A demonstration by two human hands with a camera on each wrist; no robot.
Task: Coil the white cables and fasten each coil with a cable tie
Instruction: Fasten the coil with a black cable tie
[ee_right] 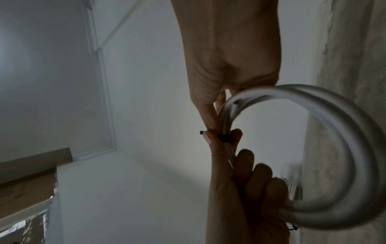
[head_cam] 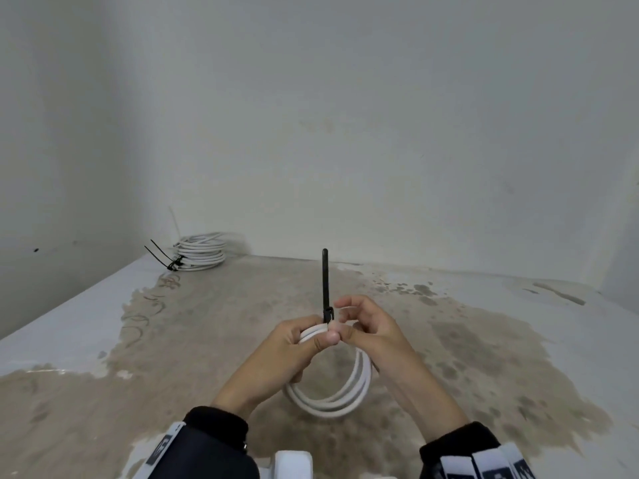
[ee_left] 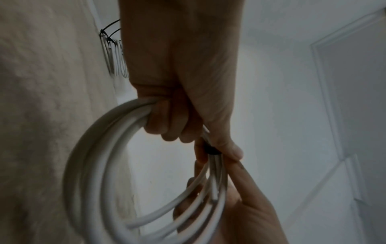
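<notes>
A white cable coil (head_cam: 332, 399) hangs upright between both hands above the table. My left hand (head_cam: 321, 337) grips its top, fingers curled round the strands (ee_left: 167, 118). My right hand (head_cam: 349, 331) pinches the bundle with thumb and forefinger (ee_right: 211, 122), right beside the left thumb, its other fingers loosely spread. A black cable tie (head_cam: 325, 281) wraps the bundle between the two thumbs, and its long tail stands straight up. The tie's band shows as a dark ring (ee_left: 211, 149) on the strands (ee_right: 224, 137).
Finished white coils (head_cam: 200, 252) are stacked at the back left corner against the wall, their black tie tails (head_cam: 160, 255) sticking out leftward. The table (head_cam: 207, 340) is white with large beige stains. A white object (head_cam: 290, 464) sits at the near edge.
</notes>
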